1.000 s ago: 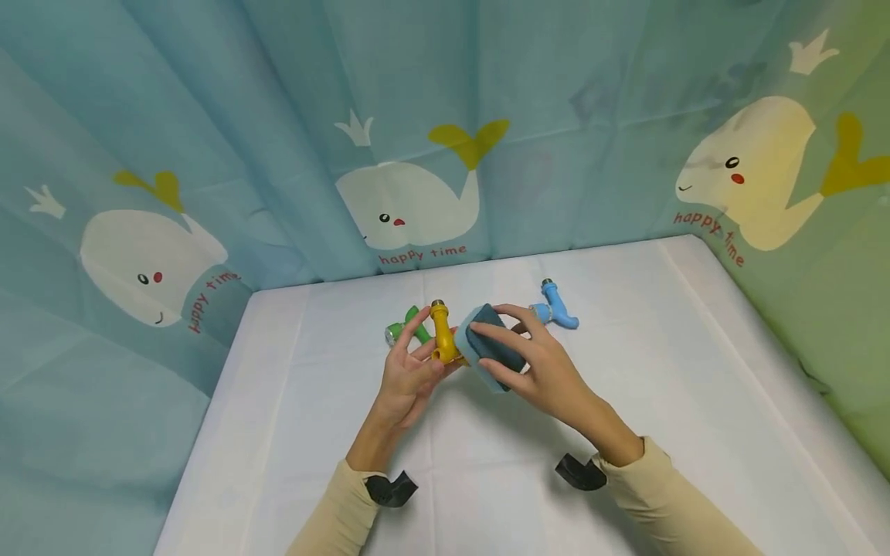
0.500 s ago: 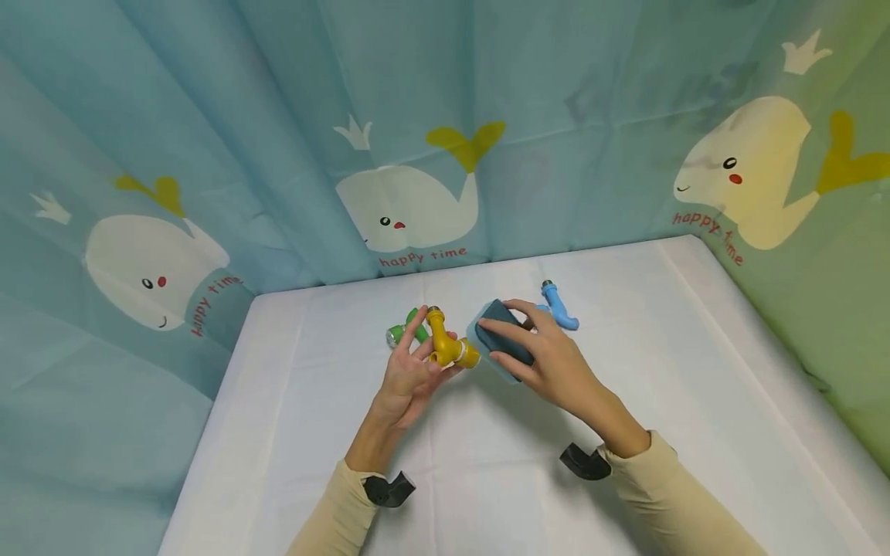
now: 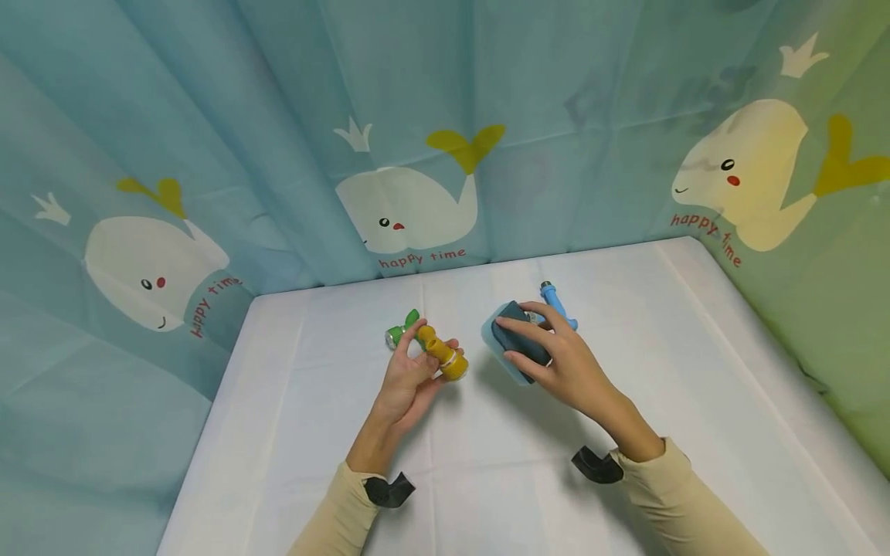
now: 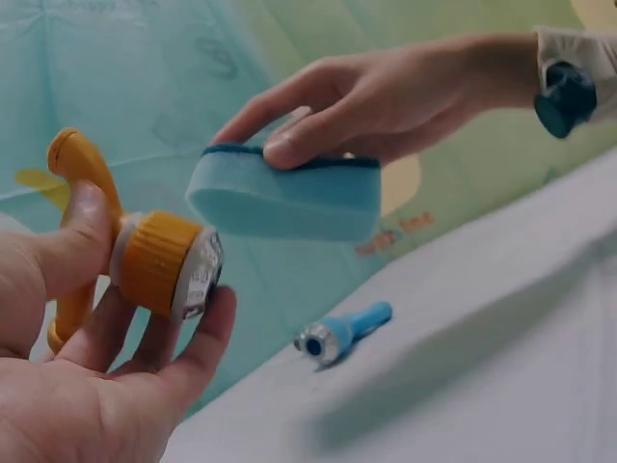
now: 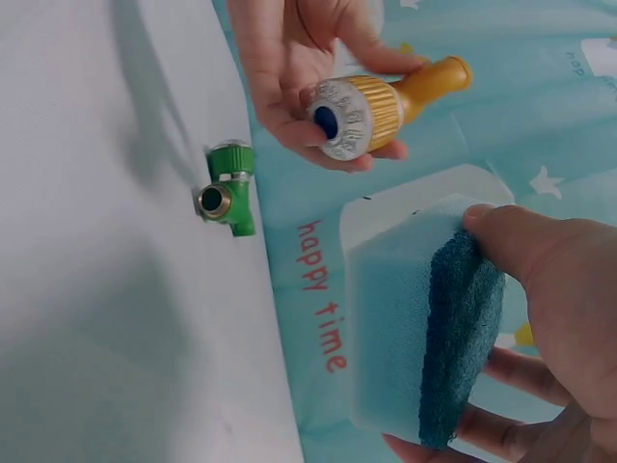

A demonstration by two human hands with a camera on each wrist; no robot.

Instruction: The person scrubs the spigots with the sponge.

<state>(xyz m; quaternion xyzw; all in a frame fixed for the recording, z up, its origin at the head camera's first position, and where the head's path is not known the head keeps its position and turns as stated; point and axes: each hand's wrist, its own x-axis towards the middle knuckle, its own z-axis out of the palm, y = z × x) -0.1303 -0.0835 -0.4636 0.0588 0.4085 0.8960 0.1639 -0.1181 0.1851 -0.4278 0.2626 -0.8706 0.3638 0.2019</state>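
My left hand (image 3: 403,390) holds a yellow tap (image 3: 453,365) above the table between thumb and fingers. In the left wrist view, the tap's ribbed collar ends in a clear faceted cap (image 4: 201,273) that faces the sponge. My right hand (image 3: 577,371) grips a two-layer scrubbing sponge (image 3: 523,346) by its sides, light blue foam under a dark blue scouring face. A gap separates sponge and tap. Behind my left fingers lies a green tap (image 3: 394,337), partly hidden in the head view. Beyond my right hand is a light blue tap (image 3: 552,296), partly covered by the fingers.
A white cloth covers the table (image 3: 487,479). Blue-green curtains (image 3: 570,177) printed with whales hang along the back and sides. A black band piece (image 3: 391,491) sits at my left wrist, and another (image 3: 596,466) at my right.
The sponge has come away from the yellow tap and moved right with my right hand. My left hand has turned the tap, so its threaded end no longer points up in the head view.
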